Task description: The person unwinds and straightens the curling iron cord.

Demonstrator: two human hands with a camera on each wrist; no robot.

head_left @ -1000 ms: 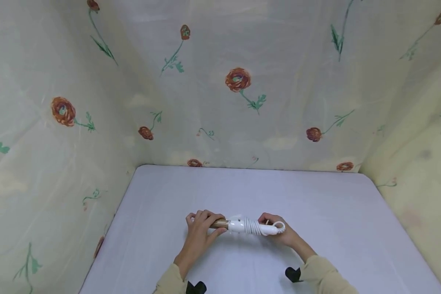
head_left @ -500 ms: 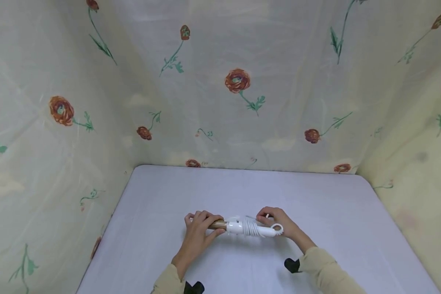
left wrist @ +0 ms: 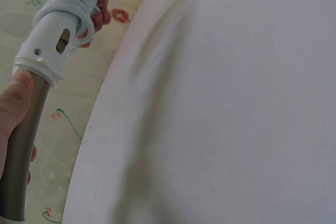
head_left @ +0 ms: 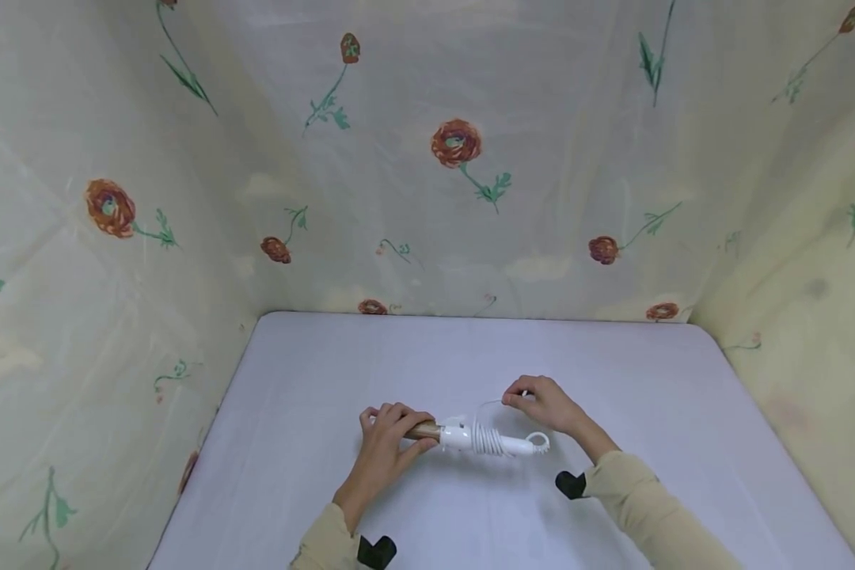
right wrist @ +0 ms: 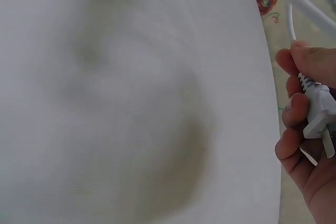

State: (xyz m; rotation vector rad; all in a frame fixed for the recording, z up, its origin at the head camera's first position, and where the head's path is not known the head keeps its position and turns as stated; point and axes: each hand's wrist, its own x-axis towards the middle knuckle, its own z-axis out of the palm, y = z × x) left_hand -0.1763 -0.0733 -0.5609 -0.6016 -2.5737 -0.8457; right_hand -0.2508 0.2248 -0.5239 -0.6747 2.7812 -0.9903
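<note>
A curling iron (head_left: pixel 479 438) with a white handle and a brown-gold barrel (left wrist: pixel 23 150) lies across the white table (head_left: pixel 470 356). Its white cord (head_left: pixel 490 438) is coiled round the handle. My left hand (head_left: pixel 387 441) grips the barrel end, thumb near the white collar (left wrist: pixel 37 61). My right hand (head_left: pixel 545 404) is raised just behind the handle and pinches the white plug (right wrist: pixel 319 116), with a loop of cord (head_left: pixel 486 407) running from it back to the coils.
Cream fabric with red flowers (head_left: pixel 456 142) walls in the table on the left, back and right. The table's far edge (head_left: pixel 470 315) meets the cloth. Black wrist straps (head_left: pixel 571 484) sit at both beige sleeves.
My right hand has left the handle end and moved up and back with the plug, drawing a loop of cord off the coil. My left hand has stayed on the barrel.
</note>
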